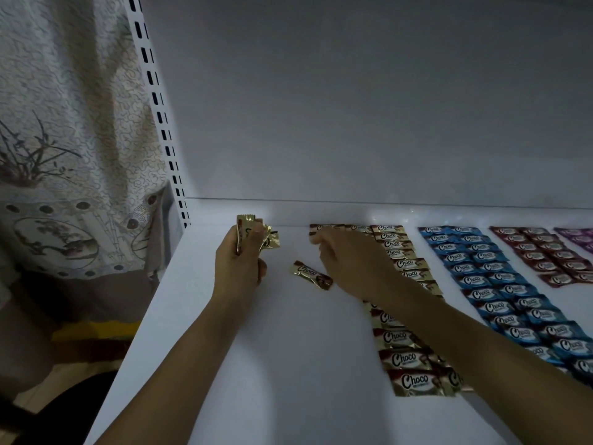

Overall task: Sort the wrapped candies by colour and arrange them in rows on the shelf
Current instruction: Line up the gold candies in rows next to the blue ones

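Nearest the shelf's (224, 364) front edge lie the gold candies (414, 377), then blue (500, 284) and red rows (545, 255) towards the right. One loose gold candy (313, 275) lies mid-shelf: light, crinkly, likely slippery, best pinched at its crimped ends. The left hand (239, 264) clutches a bunch of gold candies (256, 234). The right hand (349, 261) reaches to the back edge, fingers narrowed; whether it holds one, I cannot tell.

Gold wrappers (405, 264) printed with white "Choco" lettering are seen beside blue wrappers (491, 277), dark red wrappers (545, 255) and purple wrappers (577, 236) on a white shelf (288, 364), and a beige curtain (64, 123) is patterned with squiggles and branches
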{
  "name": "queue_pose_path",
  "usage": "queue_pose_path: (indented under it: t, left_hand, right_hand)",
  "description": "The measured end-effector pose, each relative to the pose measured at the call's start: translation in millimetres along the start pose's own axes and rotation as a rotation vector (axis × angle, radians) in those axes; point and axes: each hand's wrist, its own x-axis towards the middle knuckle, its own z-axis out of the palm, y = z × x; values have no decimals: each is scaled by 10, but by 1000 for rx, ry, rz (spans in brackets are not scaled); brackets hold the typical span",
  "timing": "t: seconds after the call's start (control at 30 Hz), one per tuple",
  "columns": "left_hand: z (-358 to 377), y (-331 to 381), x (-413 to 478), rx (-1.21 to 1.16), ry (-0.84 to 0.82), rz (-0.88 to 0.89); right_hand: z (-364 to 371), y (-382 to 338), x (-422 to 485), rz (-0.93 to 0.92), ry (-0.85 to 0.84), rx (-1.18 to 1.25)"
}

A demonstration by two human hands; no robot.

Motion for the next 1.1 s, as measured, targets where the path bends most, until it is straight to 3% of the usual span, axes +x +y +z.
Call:
queue_pose_path:
  t: [0.1, 0.2, 1.1]
  left_hand:
    - [21, 4, -11, 1, -7, 6]
    - [34, -5, -36, -4, -35, 14]
    - [31, 6, -42, 30, -33, 10]
  right_hand:
    - [101, -204, -258, -176, -156, -261]
    - [234, -194, -267, -188, -180, -336]
    - [307, -35, -24, -10, -127, -274]
